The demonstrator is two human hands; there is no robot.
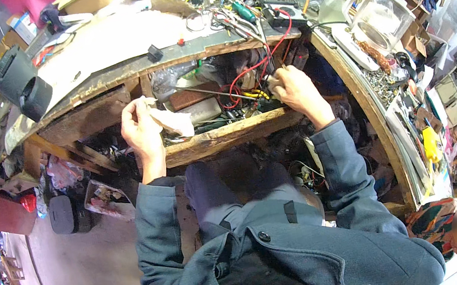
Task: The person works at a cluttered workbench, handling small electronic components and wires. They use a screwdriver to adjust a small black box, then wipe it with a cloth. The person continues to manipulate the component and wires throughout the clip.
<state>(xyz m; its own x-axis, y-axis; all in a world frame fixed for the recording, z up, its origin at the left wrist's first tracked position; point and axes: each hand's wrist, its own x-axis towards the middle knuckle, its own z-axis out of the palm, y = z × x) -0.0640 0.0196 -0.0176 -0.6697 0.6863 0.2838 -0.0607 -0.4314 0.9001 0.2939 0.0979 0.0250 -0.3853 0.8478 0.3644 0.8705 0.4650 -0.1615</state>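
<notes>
A crumpled off-white piece of cloth or paper (pixel 175 122) is pinched in the fingers of my left hand (pixel 142 134), over the left part of an open wooden drawer (pixel 227 136). At the drawer's right end, my right hand (pixel 299 93) has its fingers curled down among the cables. Whatever it grips is hidden by the fingers. Beside it lie a looping red cable (pixel 249 72) and a yellow-and-black tool or lead (pixel 257 95). Further left in the drawer are a long thin metal rod (pixel 214 92), a brown block (pixel 188 97) and clear plastic wrapping (pixel 168 80).
The worn bench top (pixel 104 48) curves above the drawer, with a small black cube (pixel 154 53) near its edge. Tangled wires and a black device (pixel 277 6) sit behind. A cluttered side bench (pixel 362 90) stands right. Another person's patterned clothing (pixel 432 223) shows lower right.
</notes>
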